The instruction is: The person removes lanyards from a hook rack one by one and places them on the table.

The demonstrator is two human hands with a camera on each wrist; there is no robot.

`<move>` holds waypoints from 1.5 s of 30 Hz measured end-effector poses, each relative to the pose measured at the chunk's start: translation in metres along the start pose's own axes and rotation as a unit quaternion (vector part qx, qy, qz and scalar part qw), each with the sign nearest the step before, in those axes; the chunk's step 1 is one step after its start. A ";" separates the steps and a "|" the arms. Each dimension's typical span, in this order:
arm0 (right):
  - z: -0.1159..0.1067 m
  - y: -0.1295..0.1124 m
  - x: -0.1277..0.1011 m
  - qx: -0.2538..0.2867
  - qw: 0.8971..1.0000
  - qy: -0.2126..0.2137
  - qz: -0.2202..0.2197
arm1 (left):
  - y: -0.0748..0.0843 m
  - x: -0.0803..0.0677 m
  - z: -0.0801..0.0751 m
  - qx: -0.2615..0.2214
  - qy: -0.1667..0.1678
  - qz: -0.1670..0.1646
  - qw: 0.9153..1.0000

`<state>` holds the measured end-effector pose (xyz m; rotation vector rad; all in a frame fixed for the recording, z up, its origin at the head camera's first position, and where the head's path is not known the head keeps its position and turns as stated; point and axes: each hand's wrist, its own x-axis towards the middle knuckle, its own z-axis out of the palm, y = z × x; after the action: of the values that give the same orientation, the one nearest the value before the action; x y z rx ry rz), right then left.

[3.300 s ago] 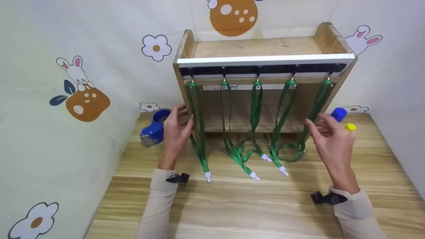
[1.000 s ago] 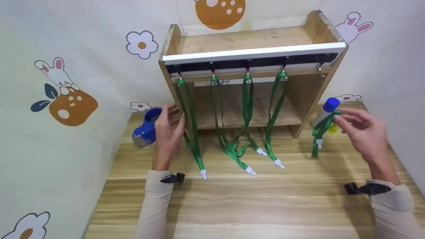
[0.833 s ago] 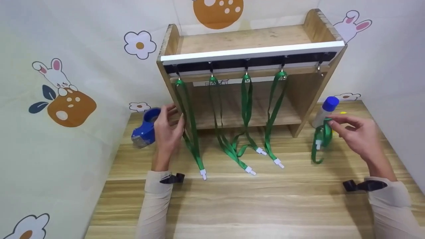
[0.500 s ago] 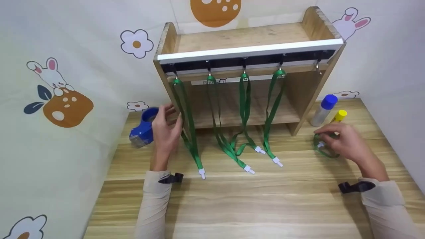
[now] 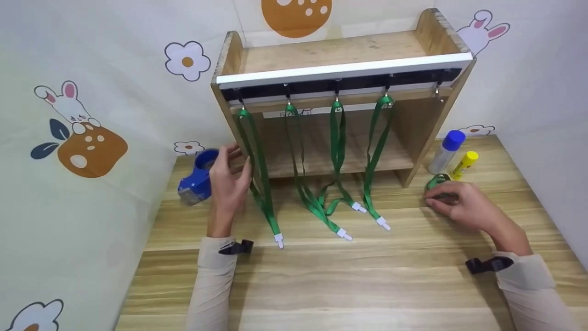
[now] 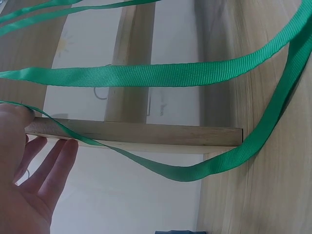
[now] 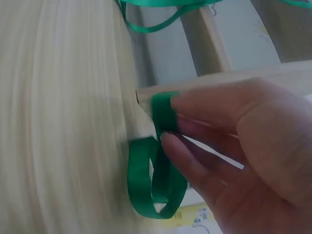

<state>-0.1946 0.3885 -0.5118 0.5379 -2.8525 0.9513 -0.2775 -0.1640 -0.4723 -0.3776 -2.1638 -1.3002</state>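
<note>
Green lanyard [image 5: 435,181] now down on the desk [image 5: 321,276], bunched up just in front of the right hand [image 5: 464,207], near the blue-capped bottle [image 5: 446,151] and yellow glue stick [image 5: 465,164]. A second ago it dangled from that hand in the air; 3.3 s ago it hung from the rightmost hook [image 5: 438,94] of the wooden shelf [image 5: 340,50]. That hook is bare now, so one strap is off the rack and four are left hanging.

Right hand: fingers curled, pinching the folded strap [image 7: 163,114] between thumb and fingertips [image 7: 178,141]; the loop sags below them in the right wrist view. Not let go yet.

Left hand [image 5: 228,184]: spread, fingers straight, resting against the left side panel of the shelf; the left wrist view shows fingers [image 6: 48,161] on the panel edge, with the leftmost hanging lanyard [image 5: 259,174] running just past them. It hasn't shifted across the earlier frames and looks like it is steadying the shelf.

Blue tape dispenser [image 5: 197,177] sits just left of the left hand, untouched.

Judgement: removal of the fifth strap is essentially done, only the release remains. Remaining four [image 5: 337,156] trail onto the desk with white clips [image 5: 343,235] at their ends.
</note>
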 end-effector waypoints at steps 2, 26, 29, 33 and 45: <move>-0.002 0.002 -0.004 -0.007 1.000 0.006 0.003 | 0.001 0.000 0.000 0.000 0.002 0.001 1.000; -0.005 0.009 -0.003 -0.087 0.994 0.062 0.034 | -0.001 0.001 0.000 0.003 0.006 0.010 1.000; -0.002 0.008 -0.003 -0.079 0.995 0.035 0.056 | -0.001 0.000 0.001 0.000 0.005 0.009 1.000; -0.006 0.003 -0.002 -0.078 0.995 0.028 0.059 | -0.001 0.000 0.002 0.000 0.002 0.003 1.000; -0.017 -0.075 0.022 -0.045 0.986 0.155 -0.029 | -0.002 -0.001 0.002 -0.006 0.006 0.013 1.000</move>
<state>-0.1896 0.3362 -0.4518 0.4189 -2.5720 0.8120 -0.2789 -0.1630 -0.4751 -0.4012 -2.1346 -1.2988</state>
